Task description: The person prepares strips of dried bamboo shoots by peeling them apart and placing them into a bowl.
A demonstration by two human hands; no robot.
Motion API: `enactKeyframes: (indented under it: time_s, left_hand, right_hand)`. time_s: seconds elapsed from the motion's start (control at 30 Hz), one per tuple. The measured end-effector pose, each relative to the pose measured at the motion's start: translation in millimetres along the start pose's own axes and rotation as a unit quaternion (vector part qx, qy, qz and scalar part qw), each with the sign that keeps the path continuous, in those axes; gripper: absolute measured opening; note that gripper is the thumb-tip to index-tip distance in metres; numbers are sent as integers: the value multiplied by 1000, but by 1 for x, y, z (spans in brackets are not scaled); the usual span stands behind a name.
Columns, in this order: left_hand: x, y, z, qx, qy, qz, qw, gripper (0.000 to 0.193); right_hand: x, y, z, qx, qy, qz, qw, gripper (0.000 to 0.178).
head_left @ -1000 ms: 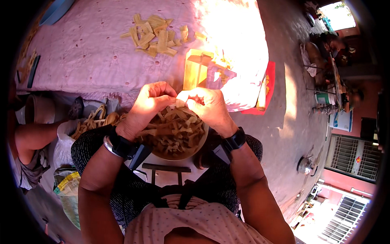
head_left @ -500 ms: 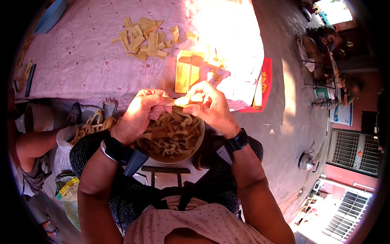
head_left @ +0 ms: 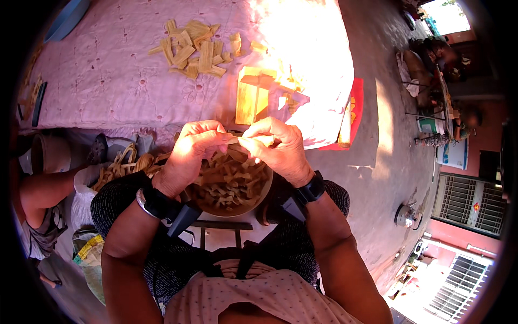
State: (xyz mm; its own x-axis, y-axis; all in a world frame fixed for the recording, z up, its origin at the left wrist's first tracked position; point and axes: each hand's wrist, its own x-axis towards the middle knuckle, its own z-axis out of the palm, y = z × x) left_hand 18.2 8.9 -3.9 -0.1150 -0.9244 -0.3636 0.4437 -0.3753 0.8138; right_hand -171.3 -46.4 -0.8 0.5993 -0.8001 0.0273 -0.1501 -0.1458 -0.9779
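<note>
Over a round bowl (head_left: pixel 229 214) full of pale curled strips (head_left: pixel 232 181), my two hands meet. My left hand (head_left: pixel 189 154) pinches one end of a pale yellow, flat dried strip (head_left: pixel 234 141) between thumb and fingers. The other part of this strip sits in my right hand (head_left: pixel 283 151), whose thumb and forefinger press on it; a yellow end shows beside the right fingers. Just beyond the hands stands a yellow wooden block (head_left: pixel 251 105) with a raised edge. Farther off, a pile of flat yellow pieces (head_left: pixel 205 54) lies on the pink cloth (head_left: pixel 108 75).
A blue basin (head_left: pixel 67 21) stands at the far left. Another person's leg (head_left: pixel 46 189) is at the left, next to a bag of long strips (head_left: pixel 121 170). Red packaging (head_left: pixel 356 116) hangs by the table's right edge. A metal kettle (head_left: pixel 407 216) stands on the floor.
Both hands stay over the bowl. My right fingers have closed in, covering more of the yellow piece, and the fingertips of both hands are nearer each other. The view has shifted slightly.
</note>
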Motion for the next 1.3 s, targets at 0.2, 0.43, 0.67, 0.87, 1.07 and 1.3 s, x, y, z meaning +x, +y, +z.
enactKeyframes:
  time_s: [0.2,0.43,0.67,0.87,1.07,1.3]
  left_hand:
    - [-3,6,-8,-23,-3,7,1000,11]
    - [1,3,-10,-44,4,-20,999,12]
    - [-1,1,-12,11,10,42,999,16]
    - [4,-5,-8,-7,15,36,999,16]
    - [5,-9,-10,-56,28,5,998,12]
    - [-2,5,-8,-21,31,37,999,16]
  right_hand:
    - [0,-4,4,129,7,54,990,5]
    - [2,3,3,-88,71,-30,993,16]
    - [2,1,-21,-43,165,10,985,33]
    - [-4,13,-4,-54,75,52,994,40]
    - [-3,12,13,-38,117,13,992,37]
    - [-6,-5,-7,35,75,71,994,43]
